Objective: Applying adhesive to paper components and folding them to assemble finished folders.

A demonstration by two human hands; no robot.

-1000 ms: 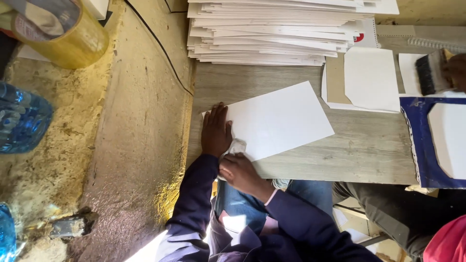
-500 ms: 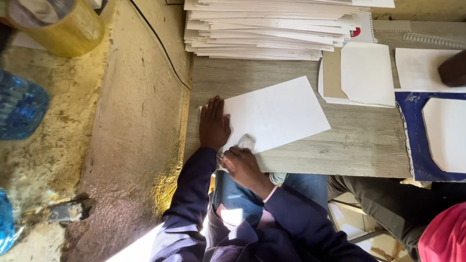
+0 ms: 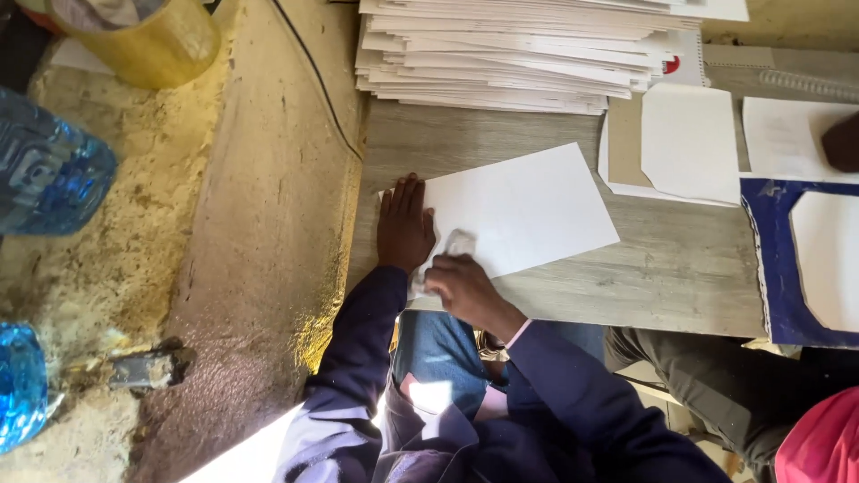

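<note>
A white sheet of paper [image 3: 519,210] lies slanted on the grey wooden table [image 3: 662,268]. My left hand [image 3: 404,224] rests flat, fingers spread, on the sheet's left edge. Beside it, my right hand [image 3: 465,288] is closed around a small white crumpled cloth [image 3: 456,243] that presses on the sheet's near corner. Both of my sleeves are dark blue.
A tall stack of white sheets [image 3: 519,54] fills the table's far side. To the right lie a white card on brown backing [image 3: 684,143], a blue-bordered cover [image 3: 777,268] and another person's hand [image 3: 843,141]. A yellow bucket [image 3: 143,40], blue water bottles [image 3: 45,170] and a black cable [image 3: 313,72] are on the floor at left.
My right hand has slid forward with the cloth onto the sheet's corner. My left hand stays flat on the sheet. The other person's hand at the right edge has shifted.
</note>
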